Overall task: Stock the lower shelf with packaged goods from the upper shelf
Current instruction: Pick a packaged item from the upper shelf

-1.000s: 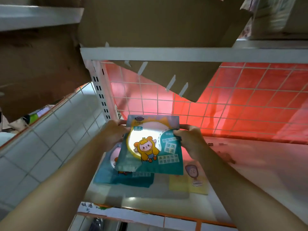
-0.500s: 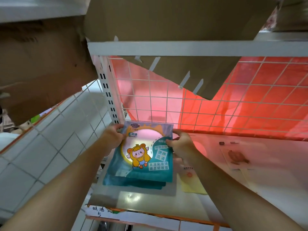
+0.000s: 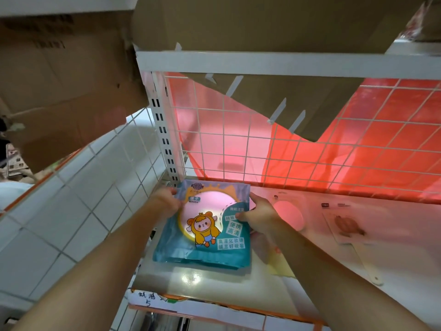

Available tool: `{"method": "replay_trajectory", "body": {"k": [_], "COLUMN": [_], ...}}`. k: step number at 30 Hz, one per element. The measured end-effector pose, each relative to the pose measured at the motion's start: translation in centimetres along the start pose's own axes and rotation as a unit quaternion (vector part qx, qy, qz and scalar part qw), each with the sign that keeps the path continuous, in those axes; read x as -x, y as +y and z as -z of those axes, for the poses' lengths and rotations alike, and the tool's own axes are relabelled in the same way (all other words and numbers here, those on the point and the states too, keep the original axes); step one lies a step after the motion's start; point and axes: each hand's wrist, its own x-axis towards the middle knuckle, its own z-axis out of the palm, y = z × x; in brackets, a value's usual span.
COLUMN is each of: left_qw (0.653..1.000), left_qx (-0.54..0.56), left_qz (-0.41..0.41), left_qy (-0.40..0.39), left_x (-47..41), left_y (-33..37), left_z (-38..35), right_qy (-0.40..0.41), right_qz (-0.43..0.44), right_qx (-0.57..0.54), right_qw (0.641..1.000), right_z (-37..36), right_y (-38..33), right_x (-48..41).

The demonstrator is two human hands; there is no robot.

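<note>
A cardboard box sits on the upper shelf, above a white wire grid backed with red sheet. In the back left corner of the lower shelf, a teal mirror packet lies on a stack of like packets. The left hand pinches the top packet's upper left edge and the right hand pinches its right edge, thumb on the front.

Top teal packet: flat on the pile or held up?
Flat: teal packet lies face up on the pile; left hand and right hand hold its edges.
</note>
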Motion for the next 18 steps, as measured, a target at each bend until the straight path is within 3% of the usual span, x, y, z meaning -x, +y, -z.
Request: {"method": "replay_trajectory", "body": {"k": [7,18], "left_qw": [0.999,0.997], "left_qx": [0.016,0.027], "left_qz": [0.036,0.059], "left_qy": [-0.002,-0.047], "left_x": [-0.15,-0.13], "left_y": [-0.44,-0.36], "left_z": [0.11,0.87], "right_qy": [-0.016,-0.037], "right_qz": [-0.009,-0.024], "right_qx": [-0.039,-0.007], "right_qw": [0.999,0.999], "right_z": [-0.67,-0.60], "right_y": [0.18,0.14], "right_x": [0.15,-0.20]}}
